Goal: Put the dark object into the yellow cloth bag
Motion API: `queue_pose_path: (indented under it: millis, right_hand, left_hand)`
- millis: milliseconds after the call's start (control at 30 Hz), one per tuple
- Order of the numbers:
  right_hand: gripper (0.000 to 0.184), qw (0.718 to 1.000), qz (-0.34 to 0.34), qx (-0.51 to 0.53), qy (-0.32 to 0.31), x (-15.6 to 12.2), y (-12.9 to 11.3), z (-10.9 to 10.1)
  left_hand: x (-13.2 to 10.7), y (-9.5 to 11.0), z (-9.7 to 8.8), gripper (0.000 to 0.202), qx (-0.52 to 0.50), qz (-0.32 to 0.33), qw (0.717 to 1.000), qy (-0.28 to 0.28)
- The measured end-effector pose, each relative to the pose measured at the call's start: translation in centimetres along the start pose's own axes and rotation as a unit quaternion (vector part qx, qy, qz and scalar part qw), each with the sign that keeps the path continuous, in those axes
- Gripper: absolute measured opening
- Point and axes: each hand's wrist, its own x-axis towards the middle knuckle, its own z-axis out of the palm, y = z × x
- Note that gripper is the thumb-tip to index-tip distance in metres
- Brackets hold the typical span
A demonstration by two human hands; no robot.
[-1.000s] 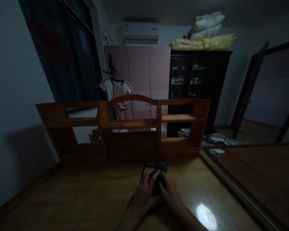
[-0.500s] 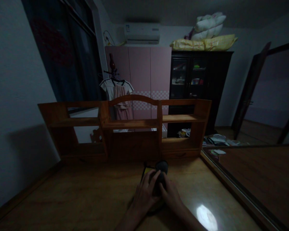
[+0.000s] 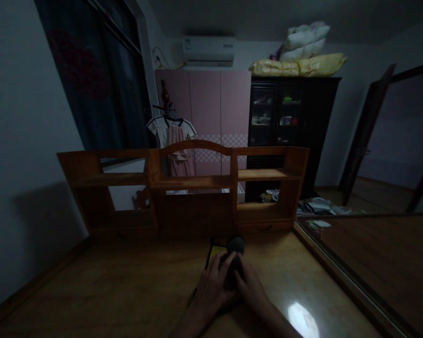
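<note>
Two bare hands are on a dark grey-to-black object with a rounded far end [image 3: 236, 243], located on the glossy light-brown wooden tabletop [image 3: 134, 277], in front of the brown wooden shelf unit with an arched centre rail [image 3: 193, 182]. The object stands apart from the unit's base. Its near part is largely covered by the fingers, and its full shape cannot be made out in the low light.

Pose of the left hand [image 3: 213, 284]: the forearm enters from the lower edge and slants up to the right; the back of the hand faces upward, the fingers are extended forward and slightly bent, and the fingertips reach over the object's left side and top.

Pose of the right hand [image 3: 252, 284]: the forearm enters from the lower right and slants up to the left; the fingers bend inward along the object's right side. The fingertips of both hands nearly meet on top, just short of the rounded end.

State of grasp: both hands are in contact with the object; whether either is clenched around it or merely rests against it cannot be determined.

A yellow flat panel with a black edge [image 3: 215, 251] shows just beyond the left fingers, beside the object; whether the two are joined cannot be told.
</note>
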Motion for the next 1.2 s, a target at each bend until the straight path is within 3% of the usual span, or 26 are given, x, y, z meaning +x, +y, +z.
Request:
queue_pose_path:
  millis: [533,700,900,1200]
  right_hand:
    - [0.052,0.995,0.075,-0.062,-0.009,0.4,-0.4,-0.4]
    - [0.052,0.998,0.061,-0.029,0.007,0.3,0.3,-0.1]
    - [0.053,0.998,0.058,0.025,-0.014,0.2,0.5,0.1]
    - [0.054,0.998,0.049,-0.008,-0.033,0.1,0.1,-0.2]
  left_hand:
    - [-0.1,-0.3,0.4,0.084,-0.005,0.003,1.000,0.001]
    - [0.0,-0.3,0.1,0.083,-0.005,-0.001,1.000,-0.005]
    - [0.0,-0.3,0.1,0.082,-0.014,0.001,1.000,-0.005]
    - [-0.1,-0.4,0.2,0.087,-0.010,0.003,1.000,-0.005]
